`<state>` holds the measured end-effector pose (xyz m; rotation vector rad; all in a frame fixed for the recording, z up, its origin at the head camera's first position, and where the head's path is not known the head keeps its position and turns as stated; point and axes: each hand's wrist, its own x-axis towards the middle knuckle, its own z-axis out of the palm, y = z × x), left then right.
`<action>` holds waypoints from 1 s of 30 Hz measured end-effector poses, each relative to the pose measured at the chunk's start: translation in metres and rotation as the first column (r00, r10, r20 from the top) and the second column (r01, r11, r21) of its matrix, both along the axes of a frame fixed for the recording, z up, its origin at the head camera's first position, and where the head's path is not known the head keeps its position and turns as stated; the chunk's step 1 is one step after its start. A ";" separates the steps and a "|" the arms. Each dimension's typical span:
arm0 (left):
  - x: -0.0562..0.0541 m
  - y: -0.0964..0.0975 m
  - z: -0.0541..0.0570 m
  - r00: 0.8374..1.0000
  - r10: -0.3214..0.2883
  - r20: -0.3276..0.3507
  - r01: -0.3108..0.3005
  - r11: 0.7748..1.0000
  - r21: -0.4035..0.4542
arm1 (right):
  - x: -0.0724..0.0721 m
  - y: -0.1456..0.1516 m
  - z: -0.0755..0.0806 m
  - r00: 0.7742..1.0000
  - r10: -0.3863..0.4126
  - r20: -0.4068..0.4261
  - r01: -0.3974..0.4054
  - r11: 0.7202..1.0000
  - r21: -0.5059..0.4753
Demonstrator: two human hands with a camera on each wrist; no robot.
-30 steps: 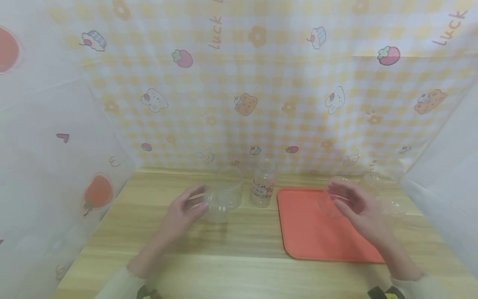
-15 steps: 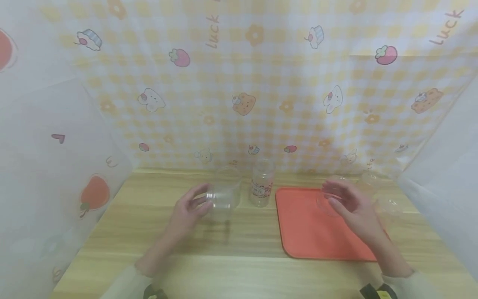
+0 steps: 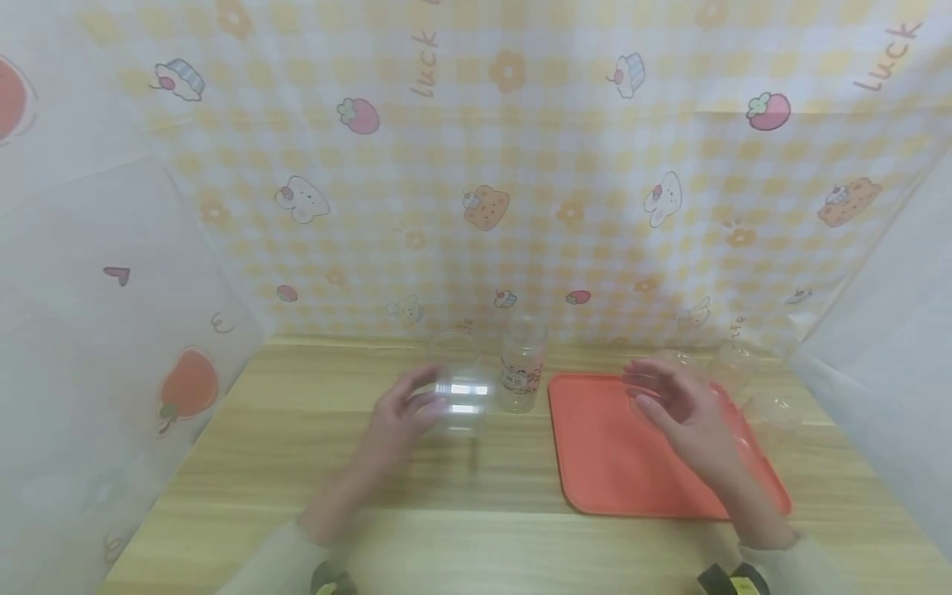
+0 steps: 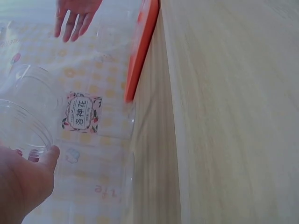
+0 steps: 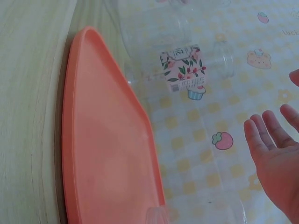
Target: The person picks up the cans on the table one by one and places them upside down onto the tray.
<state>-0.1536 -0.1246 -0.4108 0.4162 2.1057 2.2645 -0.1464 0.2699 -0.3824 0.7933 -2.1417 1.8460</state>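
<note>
Left hand and the clear jar it grips have shifted rightward since the earlier frame, to just left of the labelled bottle; right hand has shifted left, near the red tray, its fingers loosely extended and holding nothing. Only the left-wrist view renders the label's large characters legible; only the right-wrist view shows its barcode. Jar is blurred in the head view and cut off at the left-wrist view's edge; a second clear container behind it is hard to make out.
</note>
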 end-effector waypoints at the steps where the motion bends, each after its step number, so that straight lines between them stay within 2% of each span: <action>1: 0.000 0.002 0.000 1.000 -0.003 -0.003 0.003 1.000 0.001 | 0.000 -0.001 0.000 1.000 0.000 -0.007 0.000 1.000 0.005; 5: -0.001 0.008 0.001 1.000 -0.005 -0.017 0.005 1.000 -0.002 | 0.000 -0.004 0.000 0.999 0.005 -0.032 -0.005 1.000 0.001; 13: -0.004 0.017 0.002 1.000 0.004 -0.024 -0.004 1.000 -0.002 | -0.001 -0.008 -0.001 1.000 -0.001 -0.020 0.002 0.999 0.038; 21: -0.010 0.027 -0.002 1.000 -0.015 -0.008 0.015 1.000 0.016 | -0.003 -0.020 0.000 0.998 0.054 -0.037 -0.055 0.998 -0.038; 30: -0.009 0.037 0.001 1.000 -0.009 -0.005 0.009 1.000 0.018 | -0.004 -0.029 -0.001 0.998 0.066 -0.023 -0.067 0.997 -0.038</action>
